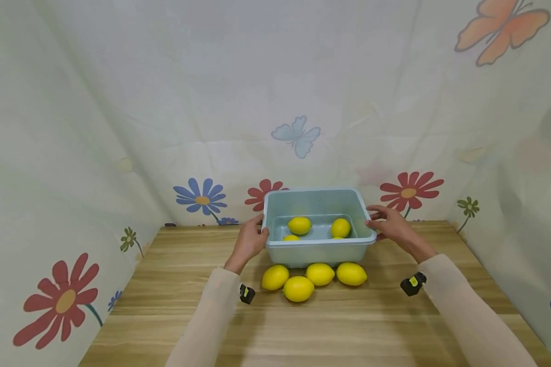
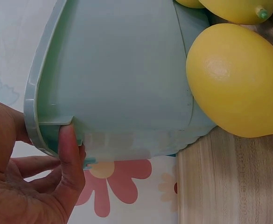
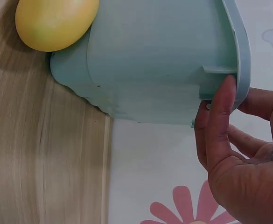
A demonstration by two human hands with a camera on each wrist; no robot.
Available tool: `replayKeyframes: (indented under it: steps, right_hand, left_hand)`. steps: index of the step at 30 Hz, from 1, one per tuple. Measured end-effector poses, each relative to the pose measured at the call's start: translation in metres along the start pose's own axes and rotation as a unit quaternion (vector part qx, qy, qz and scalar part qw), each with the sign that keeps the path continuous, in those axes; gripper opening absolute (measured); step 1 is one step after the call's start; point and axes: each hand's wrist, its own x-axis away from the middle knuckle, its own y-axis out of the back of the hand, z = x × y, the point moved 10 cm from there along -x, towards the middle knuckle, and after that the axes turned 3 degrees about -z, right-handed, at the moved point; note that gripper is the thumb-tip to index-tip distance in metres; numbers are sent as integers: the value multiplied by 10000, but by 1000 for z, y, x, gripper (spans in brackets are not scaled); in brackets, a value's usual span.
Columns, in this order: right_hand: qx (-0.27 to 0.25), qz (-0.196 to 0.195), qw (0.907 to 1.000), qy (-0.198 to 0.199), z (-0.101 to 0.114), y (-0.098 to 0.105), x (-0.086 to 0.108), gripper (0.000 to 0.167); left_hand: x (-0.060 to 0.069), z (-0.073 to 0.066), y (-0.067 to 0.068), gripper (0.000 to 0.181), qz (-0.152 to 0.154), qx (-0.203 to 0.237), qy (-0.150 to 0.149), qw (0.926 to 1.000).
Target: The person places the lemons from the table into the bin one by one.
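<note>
A light blue plastic basin (image 1: 320,253) stands toward the back of the wooden table, with several lemons inside, among them one at the left (image 1: 300,225) and one at the right (image 1: 341,228). My left hand (image 1: 250,240) grips the basin's left rim; in the left wrist view that hand (image 2: 38,177) curls its fingers and thumb round the rim at a corner. On the other side my right hand (image 1: 395,227) holds the right rim, and in the right wrist view the hand (image 3: 243,158) pinches it between thumb and fingers.
Several lemons lie on the table in front of the basin, such as the nearest one (image 1: 298,289) and the rightmost (image 1: 351,273). The wooden table (image 1: 330,331) meets a pale curtain (image 1: 239,102) printed with flowers and butterflies behind the basin and at both sides.
</note>
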Motion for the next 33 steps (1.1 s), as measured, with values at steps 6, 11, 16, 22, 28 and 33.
replayKeyframes:
  steps: [6, 11, 16, 22, 28, 33]
  right_hand:
    - [-45, -22, 10000, 19, -1, 2, -1, 65]
    - [-94, -5, 9999, -44, 0, 1, 2, 65]
    - [-203, 1, 9997, -155, -4, -1, 1, 64]
    - [-293, -10, 9994, -164, -6, -4, -1, 63]
    - [-341, -6, 9994, -112, -5, -4, 0, 64]
    - [-372, 9, 9993, -86, -6, -3, 1, 65]
  left_hand:
    - [-1, -3, 1, 49, -13, -34, -37, 10000]
    - [-2, -2, -2, 50, 46, -7, 33, 10000]
    - [-2, 1, -4, 49, 139, 108, 92, 9998]
    - [3, 0, 4, 51, -59, 154, 64, 9998]
    - [16, -9, 19, 49, -633, -144, -260, 9976]
    - [31, -19, 25, 47, -792, -270, -602, 9947]
